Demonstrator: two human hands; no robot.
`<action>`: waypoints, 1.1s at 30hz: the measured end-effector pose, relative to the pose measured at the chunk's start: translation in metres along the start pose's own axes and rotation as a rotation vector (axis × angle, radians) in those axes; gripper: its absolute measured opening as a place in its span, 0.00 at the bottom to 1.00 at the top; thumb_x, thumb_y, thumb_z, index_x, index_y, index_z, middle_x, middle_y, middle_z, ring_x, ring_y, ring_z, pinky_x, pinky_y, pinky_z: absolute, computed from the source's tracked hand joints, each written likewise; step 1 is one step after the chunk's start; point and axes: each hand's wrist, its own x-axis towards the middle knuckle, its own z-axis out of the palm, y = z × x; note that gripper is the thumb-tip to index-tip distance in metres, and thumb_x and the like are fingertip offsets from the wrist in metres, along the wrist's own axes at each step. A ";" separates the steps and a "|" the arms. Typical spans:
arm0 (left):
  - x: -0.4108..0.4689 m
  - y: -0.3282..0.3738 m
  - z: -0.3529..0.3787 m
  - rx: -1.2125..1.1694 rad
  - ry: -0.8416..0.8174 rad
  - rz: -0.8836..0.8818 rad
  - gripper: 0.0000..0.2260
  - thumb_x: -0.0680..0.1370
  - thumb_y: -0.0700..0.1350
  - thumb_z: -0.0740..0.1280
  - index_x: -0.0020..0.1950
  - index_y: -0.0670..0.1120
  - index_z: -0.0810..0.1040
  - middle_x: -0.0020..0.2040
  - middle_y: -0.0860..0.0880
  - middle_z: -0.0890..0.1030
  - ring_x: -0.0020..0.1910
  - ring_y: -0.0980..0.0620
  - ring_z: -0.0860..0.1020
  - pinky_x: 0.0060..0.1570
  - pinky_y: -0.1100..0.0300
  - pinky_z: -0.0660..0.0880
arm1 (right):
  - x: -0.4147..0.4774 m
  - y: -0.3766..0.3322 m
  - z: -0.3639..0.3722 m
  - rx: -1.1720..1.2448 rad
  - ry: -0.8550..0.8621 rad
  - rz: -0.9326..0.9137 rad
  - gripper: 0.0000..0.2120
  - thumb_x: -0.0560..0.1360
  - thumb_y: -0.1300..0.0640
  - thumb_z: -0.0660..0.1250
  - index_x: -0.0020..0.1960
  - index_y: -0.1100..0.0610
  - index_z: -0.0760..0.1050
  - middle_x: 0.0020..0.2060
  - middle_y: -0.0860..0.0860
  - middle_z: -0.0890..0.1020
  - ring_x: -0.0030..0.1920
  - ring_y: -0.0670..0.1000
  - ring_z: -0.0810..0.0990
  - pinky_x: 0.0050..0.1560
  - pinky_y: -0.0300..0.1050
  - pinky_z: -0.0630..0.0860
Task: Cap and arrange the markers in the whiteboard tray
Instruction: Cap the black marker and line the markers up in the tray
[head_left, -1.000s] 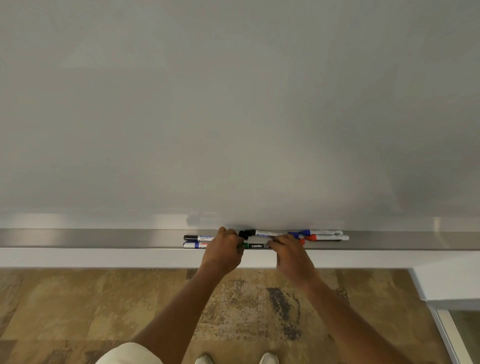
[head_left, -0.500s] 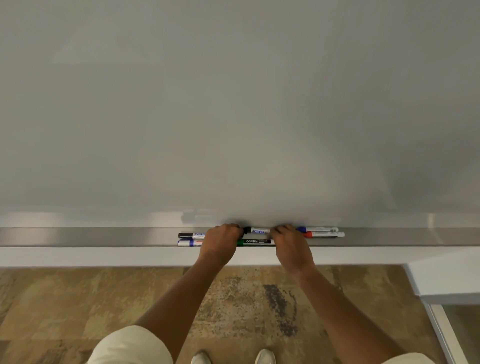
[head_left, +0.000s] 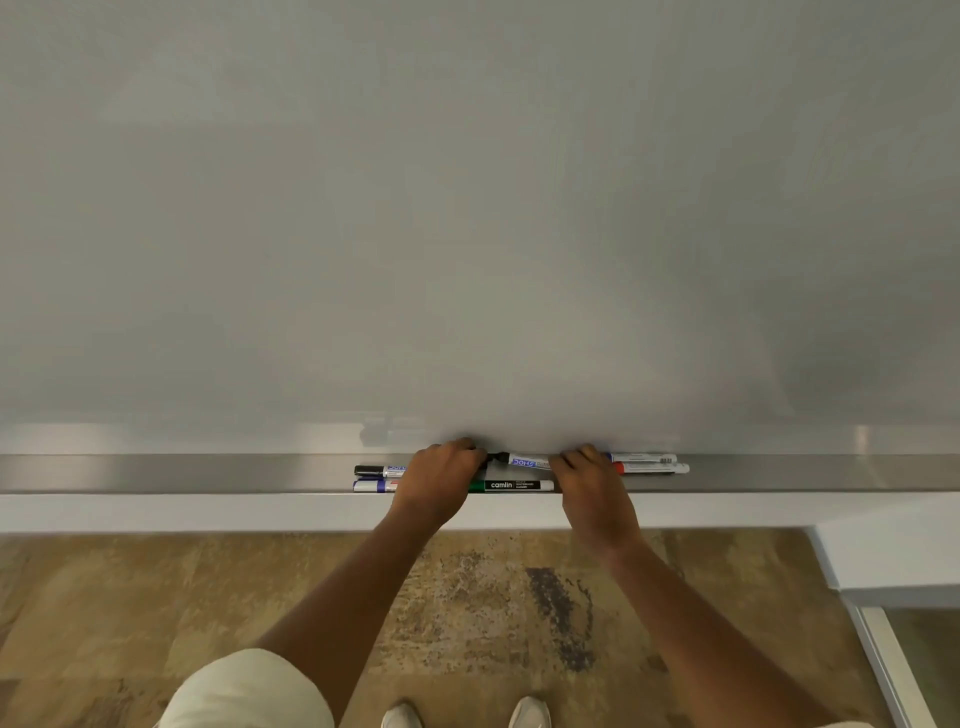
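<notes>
Several markers lie along the metal whiteboard tray (head_left: 208, 474). My left hand (head_left: 440, 480) and my right hand (head_left: 589, 483) both reach to the back row and close on the two ends of a white marker with a black cap (head_left: 523, 461). The left fingers are at its black cap, the right fingers at its other end. A green marker (head_left: 511, 485) lies in the front row between my hands. Left of my left hand lie a black-capped marker (head_left: 376, 471) and a blue-banded marker (head_left: 371, 486). A blue-capped marker (head_left: 644, 458) and a red-capped marker (head_left: 655, 468) lie to the right.
The blank whiteboard (head_left: 467, 208) fills the view above the tray. A white ledge (head_left: 156, 512) runs under the tray and steps down at the right. Below are a brown patterned floor (head_left: 493, 597), my shoes and my light trousers.
Both hands have moved from the front of the tray back toward the board. The right hand now covers the right end of the back marker and the blue cap beside it.
</notes>
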 end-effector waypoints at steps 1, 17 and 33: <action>-0.002 0.000 -0.003 -0.023 0.021 -0.006 0.12 0.81 0.42 0.64 0.63 0.49 0.80 0.58 0.48 0.82 0.52 0.41 0.82 0.48 0.49 0.80 | -0.002 0.001 -0.001 -0.005 0.012 0.006 0.14 0.65 0.71 0.72 0.48 0.60 0.81 0.41 0.55 0.84 0.45 0.58 0.80 0.45 0.51 0.81; -0.050 0.007 -0.101 -0.902 0.386 -0.025 0.13 0.70 0.28 0.76 0.51 0.39 0.88 0.48 0.45 0.85 0.42 0.52 0.85 0.51 0.65 0.82 | -0.031 0.002 -0.108 0.066 0.358 -0.076 0.27 0.65 0.72 0.75 0.62 0.61 0.79 0.56 0.57 0.80 0.55 0.53 0.78 0.53 0.46 0.81; -0.082 0.005 -0.130 -1.247 0.365 -0.203 0.10 0.72 0.36 0.79 0.49 0.48 0.89 0.43 0.51 0.89 0.46 0.52 0.88 0.52 0.66 0.81 | -0.056 -0.025 -0.156 0.122 0.415 -0.140 0.25 0.63 0.76 0.76 0.59 0.65 0.81 0.54 0.58 0.85 0.55 0.60 0.84 0.55 0.56 0.82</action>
